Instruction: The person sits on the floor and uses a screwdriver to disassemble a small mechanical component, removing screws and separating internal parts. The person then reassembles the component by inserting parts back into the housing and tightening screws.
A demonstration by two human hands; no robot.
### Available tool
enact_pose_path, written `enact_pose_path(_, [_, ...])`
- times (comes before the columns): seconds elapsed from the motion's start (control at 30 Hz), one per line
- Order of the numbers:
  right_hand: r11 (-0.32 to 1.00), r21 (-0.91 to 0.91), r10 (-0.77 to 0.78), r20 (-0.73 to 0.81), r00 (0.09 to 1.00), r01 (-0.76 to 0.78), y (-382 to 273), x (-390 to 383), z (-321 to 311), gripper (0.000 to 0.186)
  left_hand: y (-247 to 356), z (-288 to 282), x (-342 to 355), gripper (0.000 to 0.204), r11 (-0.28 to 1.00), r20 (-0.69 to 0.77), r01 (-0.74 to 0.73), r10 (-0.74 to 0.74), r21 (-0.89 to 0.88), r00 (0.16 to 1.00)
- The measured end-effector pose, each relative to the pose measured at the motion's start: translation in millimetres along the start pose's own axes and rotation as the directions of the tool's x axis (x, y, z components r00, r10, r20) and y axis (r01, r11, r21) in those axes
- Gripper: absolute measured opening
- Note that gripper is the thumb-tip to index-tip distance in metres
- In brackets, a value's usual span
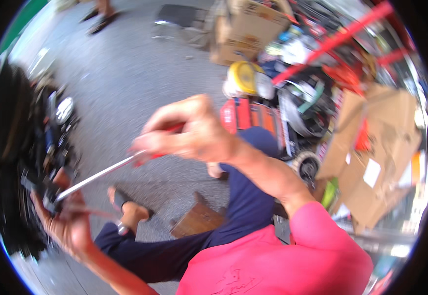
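Note:
My right hand (187,130) is closed around the red handle of a screwdriver (101,173), in front of me at the middle of the view. Its long silver shaft slants down to the left. The tip meets a dark part (52,196) that my left hand (71,223) grips from below, fingers curled about it. Blur hides what kind of part this is and whether the tip sits inside it. Close beyond the left hand stands a large black ribbed mass (7,128), possibly stacked tires.
Loose tools and metal parts (56,118) lie along the left. A small wooden stool (197,221) is by my legs. To the right are a red case (243,115), a yellow round item (243,76), cartons (248,29), flattened cardboard (371,147) and a red frame (336,42). Another person's feet (98,17) show far off.

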State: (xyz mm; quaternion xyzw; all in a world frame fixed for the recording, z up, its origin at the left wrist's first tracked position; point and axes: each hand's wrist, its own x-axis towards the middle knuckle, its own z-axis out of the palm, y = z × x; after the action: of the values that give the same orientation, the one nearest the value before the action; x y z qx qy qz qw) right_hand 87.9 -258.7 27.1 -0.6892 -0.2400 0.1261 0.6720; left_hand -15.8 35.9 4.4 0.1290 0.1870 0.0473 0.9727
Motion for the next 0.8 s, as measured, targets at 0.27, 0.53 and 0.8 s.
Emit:
enact_pose_path(0.27, [0.931,0.308,-0.114,-0.262,0.958,0.195,-8,-8,-12,0.029,22,-13,17,0.046,0.938,0.143,-0.139,0.098,0.318,0.985])
enact_pose_path(0.53, [0.889,0.449,0.065,-0.330,0.942,0.096,25,-85,7,0.033,-59,30,18,0.068,-0.158,0.458,-0.495,0.677,0.855,0.576])
enact_pose_path(0.8, [0.963,0.262,0.042,-0.379,0.924,0.064,32,-81,47,0.026,-97,37,16,0.057,-0.069,0.448,-0.504,0.571,0.861,0.688])
